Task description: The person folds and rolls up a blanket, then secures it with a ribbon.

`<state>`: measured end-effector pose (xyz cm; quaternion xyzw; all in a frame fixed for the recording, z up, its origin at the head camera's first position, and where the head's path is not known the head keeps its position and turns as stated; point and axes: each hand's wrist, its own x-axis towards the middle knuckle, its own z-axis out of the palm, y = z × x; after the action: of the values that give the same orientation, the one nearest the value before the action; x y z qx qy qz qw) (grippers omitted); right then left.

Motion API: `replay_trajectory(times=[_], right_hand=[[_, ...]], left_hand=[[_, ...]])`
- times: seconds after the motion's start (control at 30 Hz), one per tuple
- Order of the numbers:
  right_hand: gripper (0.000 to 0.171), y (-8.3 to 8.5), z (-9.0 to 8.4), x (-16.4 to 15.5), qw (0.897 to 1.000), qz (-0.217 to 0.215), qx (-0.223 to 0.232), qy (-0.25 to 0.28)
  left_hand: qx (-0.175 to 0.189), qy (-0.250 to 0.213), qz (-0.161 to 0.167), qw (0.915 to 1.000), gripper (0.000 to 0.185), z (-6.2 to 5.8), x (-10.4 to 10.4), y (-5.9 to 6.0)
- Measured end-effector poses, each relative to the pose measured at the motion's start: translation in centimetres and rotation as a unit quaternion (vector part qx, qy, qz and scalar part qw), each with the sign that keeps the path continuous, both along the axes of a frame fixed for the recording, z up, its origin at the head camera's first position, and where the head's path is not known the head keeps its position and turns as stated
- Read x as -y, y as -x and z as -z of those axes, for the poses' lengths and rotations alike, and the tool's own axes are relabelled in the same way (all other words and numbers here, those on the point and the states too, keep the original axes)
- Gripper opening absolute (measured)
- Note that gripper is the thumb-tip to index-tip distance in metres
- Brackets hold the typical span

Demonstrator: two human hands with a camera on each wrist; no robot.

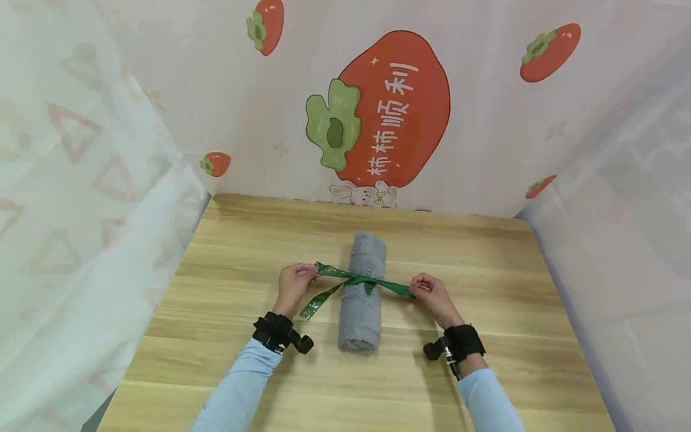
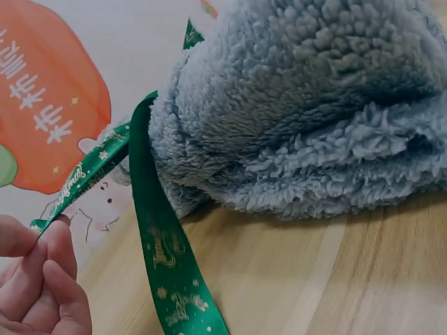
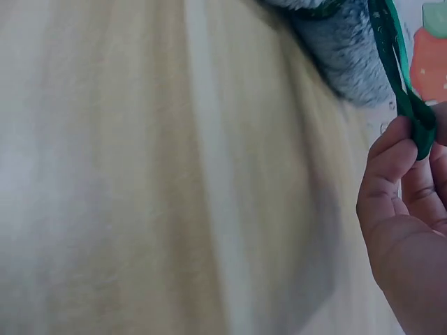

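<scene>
A rolled grey fleece towel (image 1: pixel 363 294) lies lengthwise in the middle of the wooden table (image 1: pixel 227 258). A green ribbon with gold print (image 1: pixel 353 280) is tied across its middle. My left hand (image 1: pixel 296 283) pinches one ribbon loop to the left of the roll, and a loose tail (image 1: pixel 320 303) hangs toward the table. My right hand (image 1: pixel 429 289) pinches the other folded ribbon end on the right. The left wrist view shows the ribbon (image 2: pixel 150 230) running from my fingers (image 2: pixel 42 279) to the towel (image 2: pixel 300 105). In the right wrist view my fingertips (image 3: pixel 398 150) squeeze the ribbon loop (image 3: pixel 405 98).
Printed curtains with persimmon pictures (image 1: pixel 388 108) enclose the table at the back and both sides. Black camera straps sit on both wrists (image 1: pixel 278 332). Bare wood lies in front of the towel and to either side.
</scene>
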<state>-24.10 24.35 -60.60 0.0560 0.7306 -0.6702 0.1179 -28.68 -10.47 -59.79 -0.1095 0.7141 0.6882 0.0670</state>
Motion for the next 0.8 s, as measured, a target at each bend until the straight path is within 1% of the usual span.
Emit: replay_trajectory(times=[0.03,0.07,0.17,0.3,0.4,0.47,0.53,0.6,0.67,0.73,0.8], right_hand=[[0.004,-0.1,0.2,0.0,1.0,0.007,0.0,-0.004],[0.003,-0.2,0.4,-0.1,1.0,0.014,0.001,-0.008],[0.014,-0.4,0.7,-0.2,0.999,0.024,0.0,-0.027],[0.006,-0.6,0.7,-0.2,0.998,0.032,-0.015,-0.05],[0.009,-0.7,0.7,-0.1,0.997,0.044,-0.028,-0.063],[0.01,-0.8,0.7,-0.1,0.996,0.044,-0.034,-0.072],[0.008,-0.7,0.8,0.0,0.995,0.045,-0.036,-0.082],[0.008,-0.6,0.8,0.0,0.994,0.038,-0.037,-0.1],[0.011,-0.5,0.4,-0.1,0.989,0.025,-0.044,-0.136],[0.015,-0.6,-0.4,0.0,0.98,0.025,-0.069,-0.184],[0.02,-0.8,-1.5,0.5,0.966,0.029,-0.112,-0.233]], left_hand=[[0.003,-0.002,-0.005,1.0,0.015,0.0,0.0,-0.1],[0.005,-0.004,-0.01,0.9999,0.015,0.1,0.0,-0.2],[0.012,-0.004,-0.024,0.9996,0.014,0.2,-0.1,-0.4],[0.006,0.0,-0.039,0.9992,0.014,0.3,-0.1,-0.7],[0.0,-0.005,-0.052,0.9986,0.014,0.3,0.0,-0.9],[-0.002,-0.012,-0.061,0.998,0.014,0.4,0.1,-1.0],[0.003,-0.02,-0.063,0.9978,0.014,0.5,0.2,-1.2],[0.008,-0.02,-0.055,0.9982,0.013,0.6,0.3,-1.4],[0.005,-0.017,-0.038,0.9991,0.014,0.6,0.3,-1.6],[-0.007,-0.007,-0.015,0.9998,0.016,0.3,0.2,-1.7],[-0.027,0.01,0.008,0.9995,0.017,0.0,0.1,-1.6]])
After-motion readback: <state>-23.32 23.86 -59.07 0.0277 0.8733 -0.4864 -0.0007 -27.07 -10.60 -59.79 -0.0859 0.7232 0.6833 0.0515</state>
